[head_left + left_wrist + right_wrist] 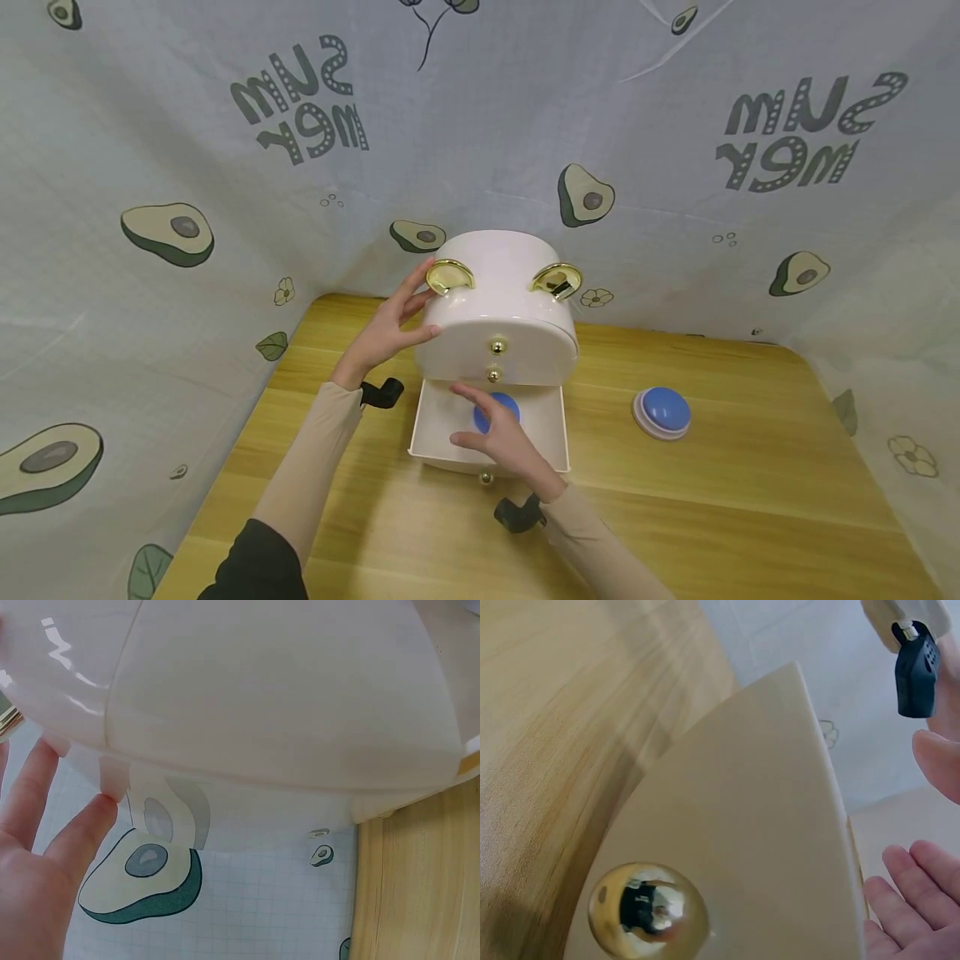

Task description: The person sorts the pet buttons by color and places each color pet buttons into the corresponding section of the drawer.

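A glossy white drawer cabinet point(498, 300) with two gold ear-shaped ornaments point(557, 281) stands at the middle of the far side of a wood-grain table point(750, 467). Its lowest drawer point(553, 433) is extended toward the near side; a gold knob point(486, 478) sits on that drawer's front, and two more gold knobs point(497, 347) line the closed front above.

The left hand point(386, 335) is at the cabinet's left side, fingers spread and straightened, the tips against the white wall. The right hand point(508, 437) is above the extended drawer, thumb and fingers apart and loosely extended, gripping nothing. Beneath it, inside the drawer, is a blue dome point(507, 405), partly hidden; whether the fingers touch it cannot be told.

To the right of the cabinet, a blue push button point(667, 408) on a round white base rests on the table.

Behind, a pale curtain point(480, 133) printed with avocados, flowers and leaves carries "SUMMER" twice, mirror-reversed and split into "SUM" and "MER", at far left and far right.
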`<action>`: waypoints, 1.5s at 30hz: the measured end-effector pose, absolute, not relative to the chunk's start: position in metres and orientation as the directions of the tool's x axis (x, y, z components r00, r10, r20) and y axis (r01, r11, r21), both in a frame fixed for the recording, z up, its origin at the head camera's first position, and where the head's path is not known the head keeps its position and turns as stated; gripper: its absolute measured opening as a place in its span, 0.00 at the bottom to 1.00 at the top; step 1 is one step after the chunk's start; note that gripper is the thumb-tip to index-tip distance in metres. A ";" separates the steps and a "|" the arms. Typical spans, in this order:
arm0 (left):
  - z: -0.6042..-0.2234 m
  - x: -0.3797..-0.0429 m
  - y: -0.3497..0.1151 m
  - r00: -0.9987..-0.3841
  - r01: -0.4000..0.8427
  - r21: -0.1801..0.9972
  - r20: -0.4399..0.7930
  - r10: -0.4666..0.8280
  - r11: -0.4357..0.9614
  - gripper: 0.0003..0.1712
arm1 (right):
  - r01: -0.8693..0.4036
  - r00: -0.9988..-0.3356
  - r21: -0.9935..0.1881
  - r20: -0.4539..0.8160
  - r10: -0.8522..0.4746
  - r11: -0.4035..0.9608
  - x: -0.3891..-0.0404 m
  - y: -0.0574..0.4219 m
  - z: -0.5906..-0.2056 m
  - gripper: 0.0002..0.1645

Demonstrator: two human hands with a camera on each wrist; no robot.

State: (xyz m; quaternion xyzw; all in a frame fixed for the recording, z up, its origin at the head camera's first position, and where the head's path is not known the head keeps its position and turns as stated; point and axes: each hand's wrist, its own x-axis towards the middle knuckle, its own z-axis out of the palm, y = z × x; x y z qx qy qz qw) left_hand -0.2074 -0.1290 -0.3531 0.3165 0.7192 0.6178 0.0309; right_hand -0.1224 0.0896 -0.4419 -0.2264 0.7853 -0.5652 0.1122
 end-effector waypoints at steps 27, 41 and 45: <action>-0.357 -0.210 -0.129 -0.811 0.411 0.910 0.332 0.481 0.064 0.52 | -0.347 -0.936 -0.926 0.351 -0.002 -0.146 -0.104 0.229 -0.430 0.30; -0.380 -0.225 -0.132 -0.801 0.445 0.893 0.363 0.475 0.068 0.53 | -0.180 -0.936 -0.980 0.147 0.319 -0.078 -0.110 0.301 -0.460 0.36; -0.377 -0.223 -0.131 -0.815 0.424 0.902 0.341 0.469 0.080 0.54 | -0.097 -0.927 -0.995 0.081 0.365 -0.027 -0.113 0.312 -0.468 0.40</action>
